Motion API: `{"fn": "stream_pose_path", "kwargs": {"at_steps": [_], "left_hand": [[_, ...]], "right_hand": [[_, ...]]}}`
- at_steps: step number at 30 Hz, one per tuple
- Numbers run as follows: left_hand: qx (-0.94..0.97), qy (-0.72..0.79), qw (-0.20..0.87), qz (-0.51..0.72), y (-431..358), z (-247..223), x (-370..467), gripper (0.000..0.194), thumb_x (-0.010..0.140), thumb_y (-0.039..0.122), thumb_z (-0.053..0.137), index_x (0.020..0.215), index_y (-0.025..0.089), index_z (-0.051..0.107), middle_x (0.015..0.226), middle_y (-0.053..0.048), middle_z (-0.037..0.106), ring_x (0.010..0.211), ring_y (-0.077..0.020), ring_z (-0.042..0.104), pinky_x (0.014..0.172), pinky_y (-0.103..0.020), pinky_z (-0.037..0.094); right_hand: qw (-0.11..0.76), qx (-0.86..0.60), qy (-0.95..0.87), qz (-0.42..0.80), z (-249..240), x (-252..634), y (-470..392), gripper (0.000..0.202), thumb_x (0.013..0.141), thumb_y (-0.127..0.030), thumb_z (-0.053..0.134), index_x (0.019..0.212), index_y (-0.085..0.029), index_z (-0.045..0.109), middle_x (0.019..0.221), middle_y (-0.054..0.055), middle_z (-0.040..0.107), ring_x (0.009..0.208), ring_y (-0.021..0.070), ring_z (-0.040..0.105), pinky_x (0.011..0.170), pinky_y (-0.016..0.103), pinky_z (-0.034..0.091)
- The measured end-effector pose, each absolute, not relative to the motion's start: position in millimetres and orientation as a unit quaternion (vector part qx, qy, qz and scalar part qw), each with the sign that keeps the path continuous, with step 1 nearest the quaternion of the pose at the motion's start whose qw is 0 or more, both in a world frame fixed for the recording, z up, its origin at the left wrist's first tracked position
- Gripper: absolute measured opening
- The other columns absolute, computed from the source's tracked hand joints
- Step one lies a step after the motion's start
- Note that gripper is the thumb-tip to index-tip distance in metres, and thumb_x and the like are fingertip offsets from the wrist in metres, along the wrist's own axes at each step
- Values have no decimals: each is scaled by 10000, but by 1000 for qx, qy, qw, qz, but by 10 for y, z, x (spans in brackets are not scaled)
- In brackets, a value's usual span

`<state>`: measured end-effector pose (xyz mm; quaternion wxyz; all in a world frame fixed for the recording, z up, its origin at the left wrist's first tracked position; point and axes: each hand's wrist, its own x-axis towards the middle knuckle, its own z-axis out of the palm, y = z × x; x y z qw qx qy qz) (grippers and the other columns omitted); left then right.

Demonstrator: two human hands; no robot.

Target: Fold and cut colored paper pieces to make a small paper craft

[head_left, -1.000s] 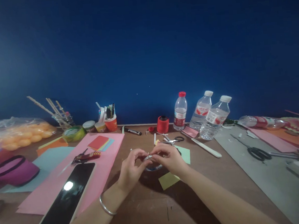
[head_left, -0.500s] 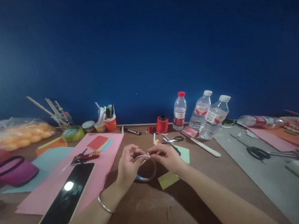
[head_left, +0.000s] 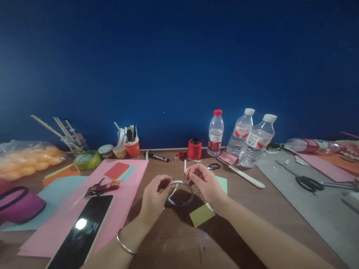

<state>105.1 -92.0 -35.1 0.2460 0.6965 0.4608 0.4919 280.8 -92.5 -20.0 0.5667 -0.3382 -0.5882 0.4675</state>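
Paper, bent into a thin pale loop [head_left: 180,193], hangs between both hands just above the brown table [head_left: 182,250]. Left hand [head_left: 154,199] pinches the loop's left side with curled fingers; a silver bangle [head_left: 125,247] circles that wrist. Right hand [head_left: 204,184] pinches the loop's right side, its fingers closed narrow on the strip. The loop stands roughly upright, its opening facing the camera. Just below the right hand lies a yellow note [head_left: 201,215], and a green note [head_left: 222,184] shows beside that hand. A phone [head_left: 77,240] lies screen up on a pink sheet [head_left: 122,197] to the left. Farther back stand a red spool [head_left: 194,149] and three water bottles [head_left: 241,138], with small scissors [head_left: 213,166] near them. Large scissors [head_left: 309,183] rest on a grey mat [head_left: 329,222] to the right.
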Motion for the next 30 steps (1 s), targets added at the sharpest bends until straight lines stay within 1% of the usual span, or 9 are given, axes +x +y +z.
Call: {"fn": "stream_pose_path", "kwargs": {"at_steps": [4, 7, 13, 18, 21, 23, 25, 27, 30], "left_hand": [[723, 462, 230, 459, -905, -335, 1059, 146, 758, 308, 534, 822, 192, 595, 806, -15, 609, 719, -146, 557, 660, -261, 442], [723, 470, 218, 456, -896, -340, 1061, 148, 757, 309, 528, 811, 188, 596, 785, -8, 610, 653, -130, 547, 617, -247, 437], [739, 472, 219, 428, -908, -297, 1055, 164, 778, 309, 490, 818, 188, 593, 806, -9, 612, 656, -126, 550, 612, -240, 437], [740, 506, 131, 424, -861, -169, 953, 197, 805, 275, 420, 866, 184, 584, 863, -34, 616, 734, -158, 560, 656, -269, 432], [786, 520, 112, 314, -800, -104, 770, 172, 765, 228, 446, 828, 196, 603, 823, -36, 629, 733, -178, 570, 671, -283, 422], [816, 523, 128, 209, -769, -85, 617, 157, 726, 216, 482, 795, 210, 623, 778, -28, 630, 696, -180, 572, 648, -281, 414], [822, 532, 145, 143, -749, -77, 487, 159, 677, 197, 525, 789, 217, 636, 760, -25, 632, 704, -187, 575, 649, -275, 408], [839, 509, 160, 109, -739, -63, 415, 177, 643, 176, 553, 785, 224, 649, 792, -25, 631, 753, -189, 572, 681, -267, 401], [887, 413, 188, 82, -725, -25, 420, 176, 699, 175, 515, 782, 242, 655, 843, -13, 618, 804, -169, 559, 736, -258, 391]], "right_hand": [[576, -323, -571, 487, -193, 2799, -921, 74, 762, -235, 500, 795, -207, 441, 896, 18, 509, 804, 137, 535, 671, 272, 454], [558, -337, -573, 497, -194, 2783, -937, 165, 726, -195, 536, 855, -217, 436, 825, 3, 511, 800, 133, 529, 670, 262, 458], [558, -325, -561, 518, -222, 2772, -932, 249, 677, -145, 567, 872, -227, 435, 764, -16, 462, 721, 118, 487, 543, 212, 461], [568, -335, -562, 500, -256, 2806, -877, 282, 662, -151, 578, 905, -228, 457, 772, -21, 472, 664, 101, 476, 511, 198, 443], [565, -344, -559, 500, -258, 2830, -858, 301, 659, -163, 584, 922, -229, 454, 767, -18, 470, 663, 107, 481, 495, 199, 444], [564, -341, -565, 496, -254, 2838, -857, 301, 662, -169, 584, 927, -226, 454, 761, -14, 468, 689, 116, 489, 503, 199, 449], [565, -334, -574, 491, -252, 2839, -859, 293, 672, -172, 578, 933, -228, 457, 761, -12, 469, 699, 116, 490, 508, 196, 451], [566, -332, -579, 484, -253, 2838, -860, 289, 679, -175, 575, 938, -229, 459, 768, -10, 472, 699, 115, 489, 504, 196, 452], [570, -338, -578, 475, -258, 2841, -853, 302, 674, -183, 582, 944, -228, 455, 778, -6, 477, 708, 120, 495, 508, 203, 461]]}}
